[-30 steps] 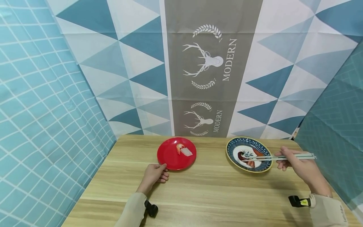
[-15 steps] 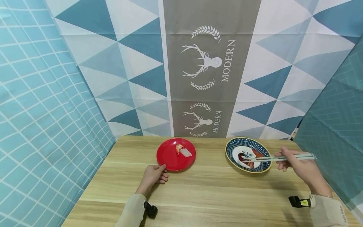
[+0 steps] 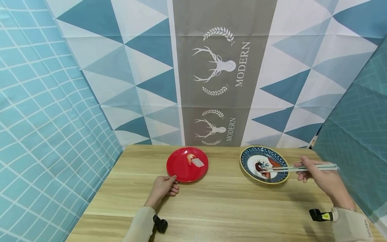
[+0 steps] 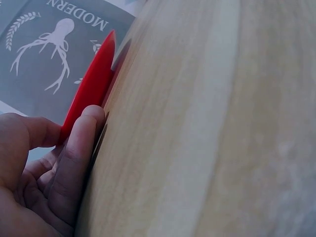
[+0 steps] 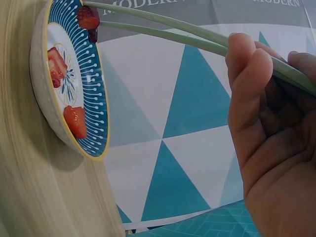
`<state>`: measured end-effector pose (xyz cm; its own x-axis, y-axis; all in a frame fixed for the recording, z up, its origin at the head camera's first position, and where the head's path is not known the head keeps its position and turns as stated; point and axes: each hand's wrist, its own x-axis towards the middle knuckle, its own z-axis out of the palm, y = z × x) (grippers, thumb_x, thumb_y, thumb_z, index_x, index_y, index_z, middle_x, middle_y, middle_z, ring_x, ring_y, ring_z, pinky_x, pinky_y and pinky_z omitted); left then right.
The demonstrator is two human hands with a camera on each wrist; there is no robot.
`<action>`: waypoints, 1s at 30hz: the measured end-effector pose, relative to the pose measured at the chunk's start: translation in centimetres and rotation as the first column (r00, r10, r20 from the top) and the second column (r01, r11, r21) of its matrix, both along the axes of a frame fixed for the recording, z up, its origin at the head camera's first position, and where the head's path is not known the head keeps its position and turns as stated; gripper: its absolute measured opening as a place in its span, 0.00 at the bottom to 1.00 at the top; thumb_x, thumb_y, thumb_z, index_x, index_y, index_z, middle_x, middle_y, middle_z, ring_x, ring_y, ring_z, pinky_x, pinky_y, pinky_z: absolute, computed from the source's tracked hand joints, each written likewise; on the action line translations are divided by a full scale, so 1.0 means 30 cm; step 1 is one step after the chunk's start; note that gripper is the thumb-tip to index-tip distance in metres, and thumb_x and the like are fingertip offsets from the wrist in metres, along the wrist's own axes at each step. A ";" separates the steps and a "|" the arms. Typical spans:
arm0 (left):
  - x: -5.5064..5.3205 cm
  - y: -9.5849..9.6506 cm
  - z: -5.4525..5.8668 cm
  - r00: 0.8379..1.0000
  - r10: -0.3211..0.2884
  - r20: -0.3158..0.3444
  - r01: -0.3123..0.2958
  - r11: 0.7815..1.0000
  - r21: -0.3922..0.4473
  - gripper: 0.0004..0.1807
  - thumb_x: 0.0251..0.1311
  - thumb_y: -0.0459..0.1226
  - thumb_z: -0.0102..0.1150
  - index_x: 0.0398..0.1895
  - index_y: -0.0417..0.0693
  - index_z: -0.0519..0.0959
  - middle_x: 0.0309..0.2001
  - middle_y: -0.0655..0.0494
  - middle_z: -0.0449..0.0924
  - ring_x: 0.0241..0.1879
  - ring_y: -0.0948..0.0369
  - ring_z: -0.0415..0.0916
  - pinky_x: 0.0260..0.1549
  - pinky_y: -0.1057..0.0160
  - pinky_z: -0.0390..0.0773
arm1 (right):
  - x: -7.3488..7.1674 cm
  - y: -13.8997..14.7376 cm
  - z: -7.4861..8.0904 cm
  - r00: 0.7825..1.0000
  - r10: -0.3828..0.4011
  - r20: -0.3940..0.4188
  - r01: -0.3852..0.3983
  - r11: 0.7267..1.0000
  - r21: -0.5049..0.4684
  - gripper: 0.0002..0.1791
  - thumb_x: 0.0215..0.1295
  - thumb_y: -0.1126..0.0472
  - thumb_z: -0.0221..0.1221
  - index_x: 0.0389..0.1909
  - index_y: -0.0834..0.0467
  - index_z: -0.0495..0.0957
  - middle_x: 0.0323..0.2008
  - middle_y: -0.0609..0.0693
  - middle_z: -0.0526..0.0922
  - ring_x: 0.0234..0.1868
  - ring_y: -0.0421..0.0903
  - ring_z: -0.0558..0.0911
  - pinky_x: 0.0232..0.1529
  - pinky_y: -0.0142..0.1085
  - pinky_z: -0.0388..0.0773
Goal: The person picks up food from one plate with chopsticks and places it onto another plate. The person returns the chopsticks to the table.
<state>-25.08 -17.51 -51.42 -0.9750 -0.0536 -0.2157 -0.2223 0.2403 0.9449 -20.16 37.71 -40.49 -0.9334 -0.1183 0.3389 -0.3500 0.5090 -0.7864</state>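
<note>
My left hand pinches the near rim of a red plate, thumb on top and fingers below. On that plate lie a small orange-and-white shrimp and a white slab-like piece. To the right, my right hand holds pale green chopsticks over a deep blue-and-white patterned plate. Their tips flank a dark red piece in the right wrist view. An orange-red slice and a smaller reddish piece lie in the patterned plate. The left palm is hidden in the head view.
Both plates stand near the far edge of a wooden table. Behind it hangs a patterned cloth, with a blue tiled sheet at left and a teal one at right.
My right hand and the chopsticks have shifted slightly right, and the dark piece moves a little with their tips. My left hand stays on the red plate's rim.
</note>
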 end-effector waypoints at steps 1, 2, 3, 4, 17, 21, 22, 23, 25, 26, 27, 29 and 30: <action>0.000 -0.001 -0.001 1.000 -0.003 -0.002 0.003 1.000 -0.002 0.20 0.76 0.43 0.55 0.36 0.33 0.84 0.25 0.51 0.85 0.22 0.63 0.83 0.25 0.64 0.88 | 0.000 0.000 0.000 1.000 0.002 -0.004 -0.002 1.000 -0.001 0.21 0.84 0.59 0.44 0.45 0.63 0.86 0.28 0.48 0.87 0.25 0.46 0.85 0.24 0.37 0.84; 0.000 -0.002 -0.002 1.000 -0.002 0.000 0.002 1.000 -0.003 0.20 0.76 0.43 0.55 0.36 0.33 0.84 0.25 0.51 0.85 0.22 0.63 0.83 0.25 0.64 0.88 | 0.000 0.000 0.000 1.000 0.002 -0.007 -0.002 1.000 -0.004 0.21 0.84 0.59 0.44 0.44 0.63 0.86 0.28 0.48 0.87 0.25 0.46 0.85 0.24 0.37 0.84; 0.001 -0.003 -0.001 1.000 -0.001 0.002 0.001 1.000 -0.004 0.20 0.76 0.43 0.55 0.36 0.33 0.84 0.25 0.51 0.85 0.22 0.63 0.83 0.25 0.64 0.88 | -0.001 0.001 0.000 1.000 0.002 -0.011 -0.002 1.000 -0.008 0.21 0.84 0.60 0.44 0.44 0.62 0.86 0.27 0.48 0.87 0.25 0.46 0.85 0.24 0.37 0.83; 0.001 -0.003 -0.001 1.000 0.000 0.005 0.000 1.000 -0.005 0.20 0.76 0.43 0.55 0.36 0.33 0.84 0.25 0.51 0.85 0.22 0.63 0.83 0.25 0.64 0.88 | -0.001 0.002 0.001 1.000 0.001 -0.015 -0.001 1.000 -0.010 0.20 0.84 0.60 0.45 0.43 0.61 0.86 0.27 0.48 0.87 0.24 0.46 0.85 0.24 0.36 0.83; 0.000 -0.001 -0.002 1.000 -0.004 -0.006 0.004 1.000 0.004 0.20 0.75 0.44 0.57 0.35 0.33 0.84 0.25 0.49 0.86 0.22 0.63 0.83 0.26 0.65 0.87 | 0.003 0.017 0.019 1.000 -0.020 0.022 0.020 1.000 0.018 0.22 0.84 0.58 0.44 0.45 0.65 0.85 0.28 0.47 0.88 0.25 0.45 0.85 0.25 0.36 0.83; 0.000 0.001 0.002 1.000 -0.008 -0.006 0.008 1.000 -0.005 0.20 0.75 0.44 0.57 0.35 0.33 0.84 0.25 0.49 0.86 0.22 0.63 0.83 0.26 0.65 0.88 | 0.004 0.019 0.020 1.000 -0.015 0.012 0.015 1.000 0.013 0.21 0.84 0.59 0.44 0.44 0.65 0.85 0.28 0.47 0.87 0.25 0.45 0.85 0.24 0.36 0.83; 0.001 0.002 0.004 1.000 -0.004 0.000 0.004 1.000 -0.004 0.20 0.75 0.44 0.57 0.35 0.33 0.84 0.25 0.50 0.85 0.22 0.63 0.83 0.26 0.65 0.88 | 0.002 0.019 0.020 1.000 -0.012 0.005 0.012 1.000 0.014 0.21 0.84 0.59 0.45 0.44 0.64 0.85 0.28 0.48 0.87 0.25 0.45 0.85 0.24 0.36 0.83; 0.001 0.003 0.005 1.000 -0.003 -0.001 0.003 1.000 -0.006 0.20 0.75 0.44 0.57 0.35 0.33 0.84 0.25 0.50 0.86 0.22 0.63 0.83 0.26 0.65 0.88 | 0.002 0.020 0.021 1.000 -0.015 0.006 0.015 1.000 0.014 0.20 0.84 0.59 0.45 0.43 0.62 0.86 0.27 0.47 0.87 0.25 0.45 0.85 0.24 0.36 0.83; 0.003 0.004 0.006 1.000 -0.001 -0.004 0.001 1.000 -0.010 0.20 0.75 0.44 0.57 0.35 0.33 0.84 0.25 0.49 0.86 0.22 0.63 0.83 0.26 0.65 0.88 | 0.000 0.021 0.024 1.000 -0.023 0.012 0.023 1.000 0.017 0.21 0.84 0.59 0.45 0.43 0.63 0.86 0.27 0.48 0.87 0.25 0.45 0.85 0.24 0.36 0.83; 0.004 0.005 0.006 1.000 0.002 -0.002 -0.002 1.000 -0.009 0.20 0.75 0.44 0.58 0.35 0.33 0.84 0.25 0.49 0.86 0.22 0.63 0.83 0.26 0.65 0.88 | -0.001 0.022 0.026 0.999 -0.030 0.017 0.030 0.999 0.021 0.22 0.84 0.58 0.44 0.43 0.64 0.85 0.26 0.48 0.87 0.25 0.45 0.85 0.25 0.36 0.83; 0.006 0.005 0.007 1.000 0.003 -0.005 -0.003 1.000 -0.009 0.20 0.75 0.44 0.58 0.35 0.33 0.84 0.25 0.49 0.86 0.22 0.63 0.83 0.26 0.64 0.88 | -0.002 0.023 0.028 0.999 -0.033 0.024 0.033 0.999 0.024 0.23 0.84 0.58 0.44 0.44 0.67 0.85 0.26 0.48 0.87 0.25 0.45 0.85 0.25 0.36 0.83; 0.008 0.006 0.007 1.000 0.003 -0.009 -0.004 1.000 -0.007 0.20 0.75 0.44 0.58 0.35 0.33 0.84 0.25 0.49 0.86 0.22 0.62 0.83 0.26 0.64 0.88 | -0.003 0.025 0.032 0.998 -0.046 0.045 0.045 0.998 0.034 0.25 0.85 0.56 0.44 0.45 0.70 0.84 0.26 0.48 0.87 0.25 0.45 0.85 0.25 0.35 0.83; 0.009 0.006 0.007 1.000 0.004 -0.010 -0.004 1.000 -0.005 0.20 0.75 0.44 0.58 0.36 0.33 0.84 0.25 0.49 0.86 0.22 0.62 0.83 0.26 0.64 0.88 | -0.004 0.025 0.032 0.997 -0.052 0.052 0.050 0.998 0.037 0.25 0.85 0.55 0.44 0.45 0.70 0.84 0.26 0.48 0.86 0.25 0.45 0.85 0.25 0.35 0.83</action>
<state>-24.81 -17.34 -51.21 -0.9769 -0.0586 -0.2056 -0.2138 0.2444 0.9458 -20.29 38.47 -39.52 -0.9550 -0.0808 0.2855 -0.2813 0.5531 -0.7842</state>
